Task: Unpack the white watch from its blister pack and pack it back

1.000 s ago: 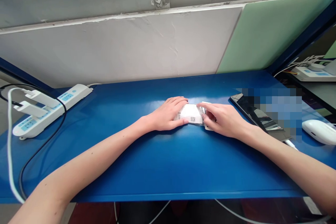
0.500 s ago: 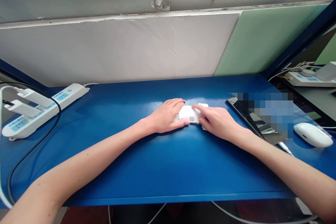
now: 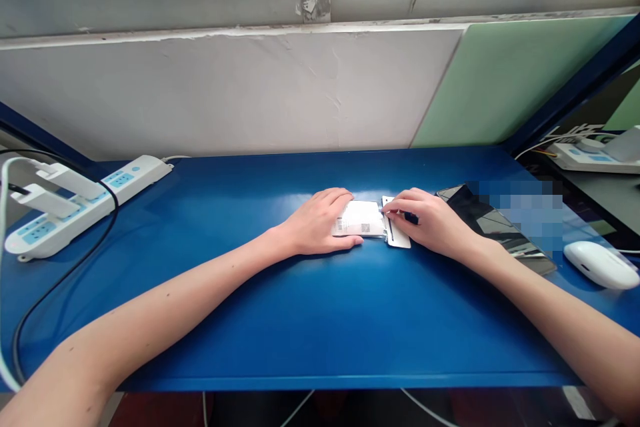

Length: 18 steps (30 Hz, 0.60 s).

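Observation:
A flat white packet with a printed label and clear plastic edges [image 3: 359,219] lies on the blue table [image 3: 320,320]. My left hand [image 3: 320,221] rests on its left end, thumb along the near edge and fingers spread. At its right end is a white card with a dark slot [image 3: 399,235]. My right hand [image 3: 417,217] is over this card, thumb and forefinger pinched together at the packet's right edge. What sits between those fingertips is too small to make out.
On the left stands a white power strip [image 3: 127,177] with plugged-in adapters and a black cable [image 3: 75,280]. A dark phone or tablet [image 3: 480,213] lies right of my right hand, beside a white mouse [image 3: 600,265]. Behind the table rises a pale wall panel [image 3: 225,93].
My right hand has shifted slightly right and changed from a pointing finger on the packet to a pinch at its edge. More of the white card shows. The view has shifted slightly.

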Motion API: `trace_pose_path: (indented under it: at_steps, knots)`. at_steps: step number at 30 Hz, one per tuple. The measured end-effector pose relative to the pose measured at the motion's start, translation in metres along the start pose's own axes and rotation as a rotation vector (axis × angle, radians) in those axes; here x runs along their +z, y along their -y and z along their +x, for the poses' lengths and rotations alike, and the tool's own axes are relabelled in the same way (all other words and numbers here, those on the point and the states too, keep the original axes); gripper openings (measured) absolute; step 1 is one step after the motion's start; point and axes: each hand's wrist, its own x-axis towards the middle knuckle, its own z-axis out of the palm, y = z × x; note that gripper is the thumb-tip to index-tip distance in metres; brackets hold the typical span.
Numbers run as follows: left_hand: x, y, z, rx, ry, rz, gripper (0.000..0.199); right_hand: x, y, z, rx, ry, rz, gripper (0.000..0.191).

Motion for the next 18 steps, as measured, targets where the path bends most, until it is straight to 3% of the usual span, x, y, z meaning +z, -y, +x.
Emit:
trace_pose_path:
  at_steps: [2, 8, 18]
  knots:
    - [-0.0003, 0.0005, -0.0002, 0.010, 0.004, -0.008, 0.080, 0.0002, 0.0005, -0.0006, -0.023, 0.017, 0.015, 0.020]
    - [0.0000, -0.0011, 0.0011, 0.024, -0.027, -0.019, 0.056, -0.0037, 0.0051, -0.0024, -0.033, 0.077, 0.003, 0.025]
    - [-0.0015, -0.0027, -0.0002, 0.052, -0.052, -0.038, 0.044, -0.0014, 0.0073, -0.0047, -0.058, 0.064, 0.002, 0.032]
